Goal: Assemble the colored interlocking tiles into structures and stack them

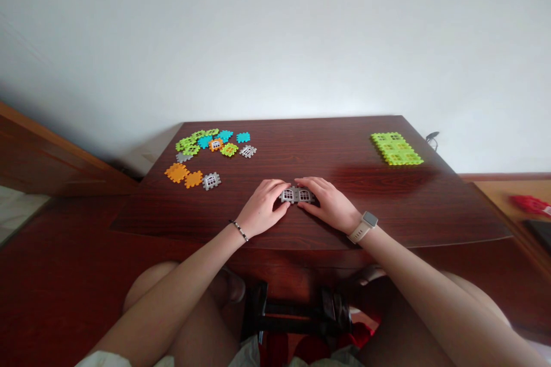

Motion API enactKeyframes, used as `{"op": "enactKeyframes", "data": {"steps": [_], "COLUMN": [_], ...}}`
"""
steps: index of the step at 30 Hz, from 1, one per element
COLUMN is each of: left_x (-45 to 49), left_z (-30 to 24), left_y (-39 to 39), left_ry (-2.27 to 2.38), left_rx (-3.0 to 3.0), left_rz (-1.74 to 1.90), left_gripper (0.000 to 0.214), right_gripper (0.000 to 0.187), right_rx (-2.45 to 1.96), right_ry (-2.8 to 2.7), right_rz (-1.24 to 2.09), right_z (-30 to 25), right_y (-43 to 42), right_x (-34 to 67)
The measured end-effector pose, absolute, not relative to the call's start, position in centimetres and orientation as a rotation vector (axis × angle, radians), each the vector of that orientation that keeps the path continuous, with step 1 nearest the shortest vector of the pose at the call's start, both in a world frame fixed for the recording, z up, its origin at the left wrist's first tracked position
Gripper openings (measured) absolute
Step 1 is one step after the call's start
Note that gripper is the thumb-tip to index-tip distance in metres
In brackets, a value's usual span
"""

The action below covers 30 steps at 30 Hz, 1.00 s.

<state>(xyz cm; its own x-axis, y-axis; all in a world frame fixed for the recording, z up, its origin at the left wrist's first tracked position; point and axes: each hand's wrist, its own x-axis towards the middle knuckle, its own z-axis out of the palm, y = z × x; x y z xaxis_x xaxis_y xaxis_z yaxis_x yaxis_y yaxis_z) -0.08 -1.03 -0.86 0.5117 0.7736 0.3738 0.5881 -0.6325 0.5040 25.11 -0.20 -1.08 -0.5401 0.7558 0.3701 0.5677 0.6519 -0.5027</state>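
Observation:
Two grey interlocking tiles with white window inserts lie side by side between my hands near the table's front: a left grey window tile (288, 195) and a right grey window tile (303, 195). Their facing edges meet; whether they are fully locked I cannot tell. My left hand (264, 206) grips the left tile by its outer side, thumb at the near edge and fingers at the far edge. In the same way my right hand (331, 203) holds the right tile.
On the dark wooden table (284, 155), several loose green, blue, orange and grey tiles lie at the left, including a grey window tile (211, 180) and an orange tile (177, 172). A joined green panel (396, 149) lies at the right. Behind stands a white wall (275, 40).

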Motion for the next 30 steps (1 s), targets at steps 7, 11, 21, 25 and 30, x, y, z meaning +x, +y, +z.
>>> {"op": "enactKeyframes", "data": {"steps": [7, 11, 21, 25, 30], "left_x": [0.06, 0.13, 0.17, 0.17, 0.19], "left_z": [-0.93, -1.02, -1.05, -1.14, -0.94], "left_y": [-1.10, -1.14, -1.21, -1.21, -1.32], "left_ry": [1.155, 1.169, 1.176, 1.175, 1.175], "left_rx": [2.475, 2.489, 2.536, 2.544, 2.548], "left_rz": [0.812, 0.792, 0.741, 0.742, 0.763], "left_gripper": [0.040, 0.041, 0.035, 0.034, 0.032], "right_gripper": [0.052, 0.051, 0.050, 0.050, 0.050], "right_rx": [-1.025, -1.019, -1.016, -1.019, -1.026], "right_ry": [-2.306, -2.307, -2.307, -2.314, -2.320], "right_rz": [0.441, 0.434, 0.419, 0.418, 0.414], "right_z": [-1.26, -1.31, -1.49, -1.45, -1.42], "right_y": [-0.14, -0.12, -0.10, -0.07, -0.09], "right_x": [25.18, 25.18, 25.21, 25.20, 25.24]}}
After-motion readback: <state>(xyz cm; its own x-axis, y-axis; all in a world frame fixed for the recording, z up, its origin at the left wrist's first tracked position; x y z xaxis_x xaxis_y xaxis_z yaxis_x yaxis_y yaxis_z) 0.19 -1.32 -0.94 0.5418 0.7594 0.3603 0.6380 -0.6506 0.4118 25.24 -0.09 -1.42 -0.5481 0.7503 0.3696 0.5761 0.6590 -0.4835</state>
